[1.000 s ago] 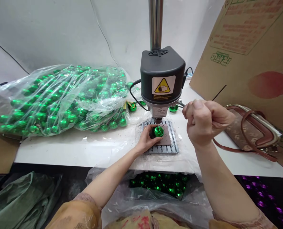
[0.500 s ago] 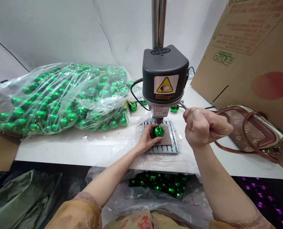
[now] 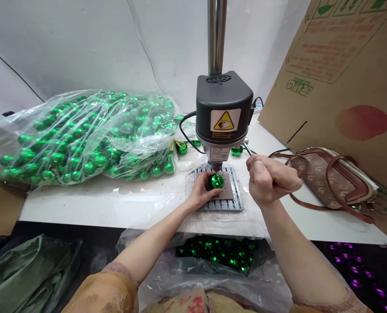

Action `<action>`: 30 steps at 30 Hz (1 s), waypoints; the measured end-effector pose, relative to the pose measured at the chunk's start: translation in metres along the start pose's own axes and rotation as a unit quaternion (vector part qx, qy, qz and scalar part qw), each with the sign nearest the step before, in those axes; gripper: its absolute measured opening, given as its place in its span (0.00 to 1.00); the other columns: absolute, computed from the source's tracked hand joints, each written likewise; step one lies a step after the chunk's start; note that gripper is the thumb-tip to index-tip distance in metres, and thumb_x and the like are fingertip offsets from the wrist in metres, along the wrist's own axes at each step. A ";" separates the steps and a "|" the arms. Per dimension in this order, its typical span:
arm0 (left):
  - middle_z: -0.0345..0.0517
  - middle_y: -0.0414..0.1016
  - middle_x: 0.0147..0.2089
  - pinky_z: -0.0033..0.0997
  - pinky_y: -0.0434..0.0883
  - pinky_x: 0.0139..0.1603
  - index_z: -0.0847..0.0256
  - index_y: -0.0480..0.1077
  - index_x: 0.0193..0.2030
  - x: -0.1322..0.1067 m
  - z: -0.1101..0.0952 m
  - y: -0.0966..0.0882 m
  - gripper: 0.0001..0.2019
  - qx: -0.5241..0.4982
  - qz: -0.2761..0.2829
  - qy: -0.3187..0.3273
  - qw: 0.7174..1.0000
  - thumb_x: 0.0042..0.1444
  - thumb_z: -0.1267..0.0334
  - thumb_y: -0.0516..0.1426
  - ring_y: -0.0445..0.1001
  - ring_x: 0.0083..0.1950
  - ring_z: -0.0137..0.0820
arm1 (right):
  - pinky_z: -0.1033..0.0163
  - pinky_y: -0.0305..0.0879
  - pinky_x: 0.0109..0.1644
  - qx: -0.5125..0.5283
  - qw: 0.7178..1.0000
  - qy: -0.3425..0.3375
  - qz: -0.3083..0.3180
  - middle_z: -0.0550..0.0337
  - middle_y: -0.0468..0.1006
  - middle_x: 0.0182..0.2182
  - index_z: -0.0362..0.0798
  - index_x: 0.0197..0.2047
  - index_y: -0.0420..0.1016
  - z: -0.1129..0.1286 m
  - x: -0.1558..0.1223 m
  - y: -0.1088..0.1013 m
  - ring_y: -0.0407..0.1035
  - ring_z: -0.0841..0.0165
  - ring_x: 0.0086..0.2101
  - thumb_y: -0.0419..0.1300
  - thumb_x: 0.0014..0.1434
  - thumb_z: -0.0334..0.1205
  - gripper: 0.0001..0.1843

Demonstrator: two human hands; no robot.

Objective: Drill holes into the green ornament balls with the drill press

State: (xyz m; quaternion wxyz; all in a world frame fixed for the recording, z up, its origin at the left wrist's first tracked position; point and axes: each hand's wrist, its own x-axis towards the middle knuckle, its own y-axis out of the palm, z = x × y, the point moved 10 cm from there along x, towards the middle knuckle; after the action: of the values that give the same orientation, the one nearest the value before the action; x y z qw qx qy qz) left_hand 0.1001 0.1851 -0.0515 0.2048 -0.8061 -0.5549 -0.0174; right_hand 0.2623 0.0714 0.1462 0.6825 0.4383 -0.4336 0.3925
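One drill press (image 3: 223, 113) is standing here, with one feed lever (image 3: 247, 148) and one green ball (image 3: 217, 180) under it. Two hands, left hand (image 3: 200, 192) and right hand (image 3: 267, 180), are working. Three loose balls (image 3: 180, 147) are lying behind it. Two bags, table bag (image 3: 82, 134) and lower bag (image 3: 219, 254), are holding too many to count. One handbag (image 3: 326, 174) is lying nearby.

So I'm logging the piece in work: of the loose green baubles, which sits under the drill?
The green bauble held by the left hand on the brown pad, beneath the drill; the other loose baubles lie farther back, untouched.
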 end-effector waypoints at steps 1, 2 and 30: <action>0.51 0.74 0.53 0.49 0.69 0.59 0.57 0.68 0.56 0.000 0.000 0.000 0.29 -0.001 -0.002 0.000 1.000 0.49 0.58 0.71 0.73 0.57 0.45 | 0.66 0.51 0.22 -0.001 1.000 0.012 -0.007 0.69 0.50 0.15 0.45 0.17 0.45 0.000 0.003 0.000 0.50 0.81 0.17 0.57 0.57 0.26 0.25; 0.51 0.74 0.53 0.48 0.70 0.59 0.57 0.68 0.56 0.000 -0.001 0.000 0.29 -0.003 -0.004 -0.001 1.000 0.48 0.58 0.71 0.73 0.57 0.45 | 0.66 0.51 0.22 -0.006 0.999 0.033 -0.018 0.70 0.51 0.14 0.45 0.17 0.46 -0.002 0.008 0.001 0.50 0.81 0.16 0.57 0.58 0.27 0.26; 0.62 0.73 0.49 0.48 0.70 0.56 0.65 0.71 0.46 0.082 0.007 -0.102 0.12 0.435 -0.075 -0.059 0.895 0.59 0.77 0.52 0.70 0.56 0.48 | 0.64 0.46 0.17 -0.020 0.969 0.242 -0.052 0.72 0.57 0.10 0.48 0.15 0.56 -0.034 0.066 0.017 0.51 0.79 0.13 0.59 0.58 0.31 0.24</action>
State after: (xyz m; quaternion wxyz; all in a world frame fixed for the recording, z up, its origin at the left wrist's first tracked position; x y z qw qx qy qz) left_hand 0.0377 0.2908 -0.0053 0.5002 -0.5923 -0.5767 0.2578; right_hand 0.2763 0.1184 0.2042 0.7953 0.3384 -0.2399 0.4421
